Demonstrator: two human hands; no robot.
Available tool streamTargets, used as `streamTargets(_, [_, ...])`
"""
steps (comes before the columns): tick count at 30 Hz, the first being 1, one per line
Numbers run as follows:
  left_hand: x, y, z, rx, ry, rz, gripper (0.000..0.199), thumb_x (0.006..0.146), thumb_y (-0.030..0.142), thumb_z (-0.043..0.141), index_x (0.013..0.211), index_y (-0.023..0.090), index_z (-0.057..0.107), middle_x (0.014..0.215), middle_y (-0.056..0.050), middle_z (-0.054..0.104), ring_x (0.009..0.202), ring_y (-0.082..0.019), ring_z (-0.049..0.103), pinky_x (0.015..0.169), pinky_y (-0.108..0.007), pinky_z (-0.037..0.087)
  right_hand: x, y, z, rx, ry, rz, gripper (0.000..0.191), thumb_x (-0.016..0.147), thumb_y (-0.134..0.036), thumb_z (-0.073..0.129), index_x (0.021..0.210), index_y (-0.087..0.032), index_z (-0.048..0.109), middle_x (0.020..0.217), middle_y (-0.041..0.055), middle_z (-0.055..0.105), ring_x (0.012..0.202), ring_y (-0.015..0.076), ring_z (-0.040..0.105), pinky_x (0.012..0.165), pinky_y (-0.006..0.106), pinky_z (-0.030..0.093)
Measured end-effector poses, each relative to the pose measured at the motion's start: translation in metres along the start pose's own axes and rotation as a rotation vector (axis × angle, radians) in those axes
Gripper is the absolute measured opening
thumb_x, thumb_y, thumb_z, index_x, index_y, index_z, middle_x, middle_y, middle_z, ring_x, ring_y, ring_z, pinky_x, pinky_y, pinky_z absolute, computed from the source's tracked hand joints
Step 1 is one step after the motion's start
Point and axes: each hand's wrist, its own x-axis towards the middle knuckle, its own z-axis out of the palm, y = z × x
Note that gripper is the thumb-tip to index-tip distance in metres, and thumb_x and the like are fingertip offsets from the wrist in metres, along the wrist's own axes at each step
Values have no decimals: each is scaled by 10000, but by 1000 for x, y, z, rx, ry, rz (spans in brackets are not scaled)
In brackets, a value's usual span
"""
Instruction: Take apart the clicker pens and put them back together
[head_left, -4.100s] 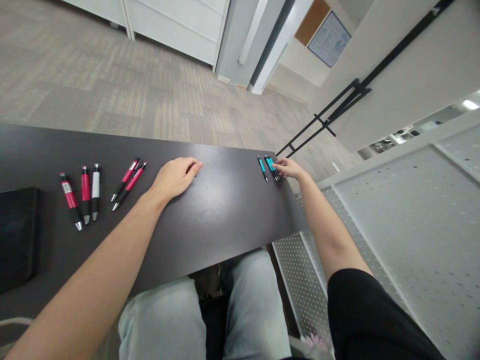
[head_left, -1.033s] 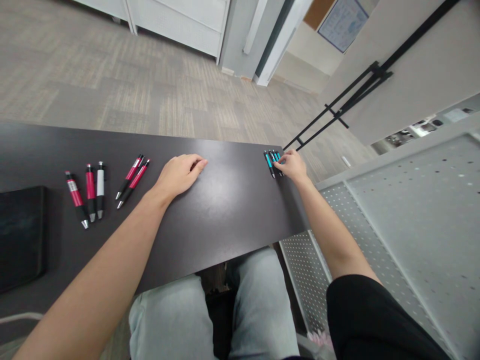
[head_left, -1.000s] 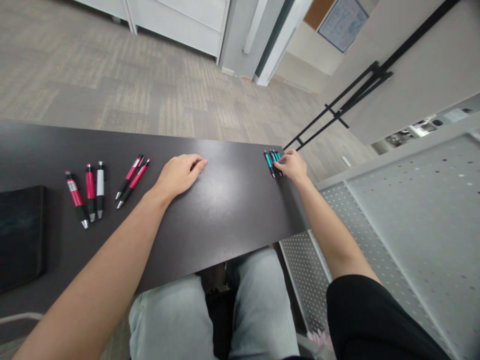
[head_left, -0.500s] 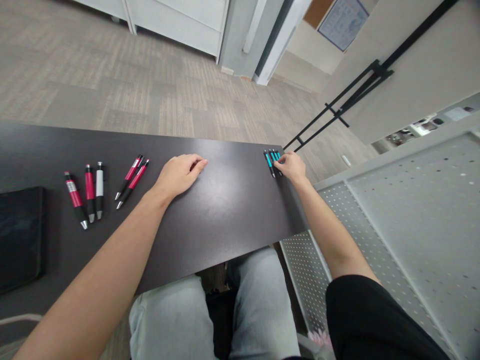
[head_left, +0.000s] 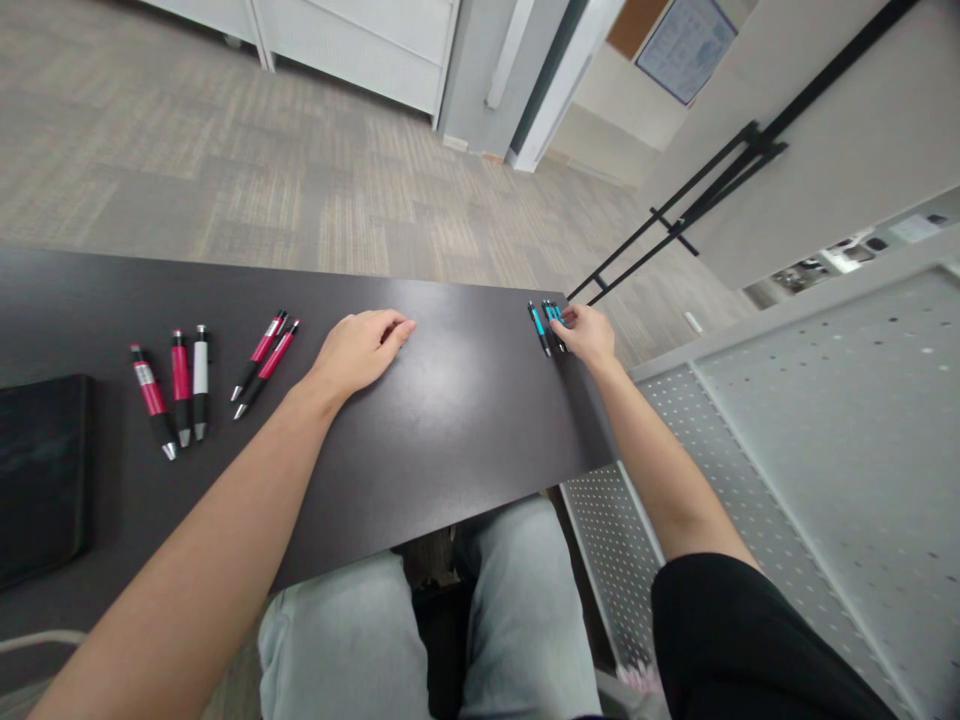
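Observation:
At the far right corner of the dark desk, several blue-and-black pens lie side by side. My right hand [head_left: 586, 333] pinches the pens at the right of this group, and its fingers partly cover them. Just left of the fingers, one blue pen [head_left: 538, 324] lies apart. My left hand [head_left: 360, 347] rests on the desk with its fingers loosely curled together and no object seen in it. Left of that wrist are two crossing red pens, the nearer red pen [head_left: 271, 362] among them. Farther left lie a white pen [head_left: 200, 375], a red pen [head_left: 180, 380] and another tilted red pen [head_left: 152, 395].
A black flat case [head_left: 45, 470] lies at the desk's left end. The desk [head_left: 450, 420] ends just beyond the blue pens. A grey perforated panel [head_left: 825, 420] stands to the right, close to my right arm. My legs are under the near edge.
My right hand has shifted slightly right with the pens under its fingers, widening the gap to the leftmost blue pen. My left hand has stayed in place.

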Motion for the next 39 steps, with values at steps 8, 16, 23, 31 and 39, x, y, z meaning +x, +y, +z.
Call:
streamTargets(8, [0,0,-1,2,-15,-12,496,1189,620,443,1181,300,822,1272,-170,942,1315,-481,869,1148,-589,632,0,7,2,79,-10,9,87,1055,-396,804,976,-368,783,1272,129,912,1248,413,836,1053,546,665])
streamTargets(16, [0,1,-1,2,-15,-7,493,1196,624,446,1176,306,822,1275,-162,943,1320,-473,871,1146,-575,630,-2,12,-5,129,-22,101,176,1045,-255,708,1076,-369,838,1255,139,931,1265,429,849,1135,573,668])
streamTargets(23, [0,0,-1,-3,-14,-7,489,1189,626,448,1167,302,814,1274,-168,945,1314,-488,869,1139,-592,627,-7,6,-13,133,-87,155,268,1055,-197,661,933,-335,856,1082,134,939,1231,402,865,1137,489,636])
streamTargets(31, [2,-7,4,-16,17,25,468,1181,643,461,1112,322,795,1214,-162,948,1269,-499,882,1073,-599,621,-16,-7,-24,137,-131,172,253,1115,-155,645,1034,-263,860,1112,119,955,1147,272,818,1052,342,556])
streamTargets(39, [7,-24,18,-70,132,104,436,1148,665,571,1060,342,850,1087,-128,954,1085,-479,894,923,-581,605,-23,-12,-30,196,-117,128,300,1090,-166,722,829,-312,700,953,48,901,959,200,743,991,330,527])
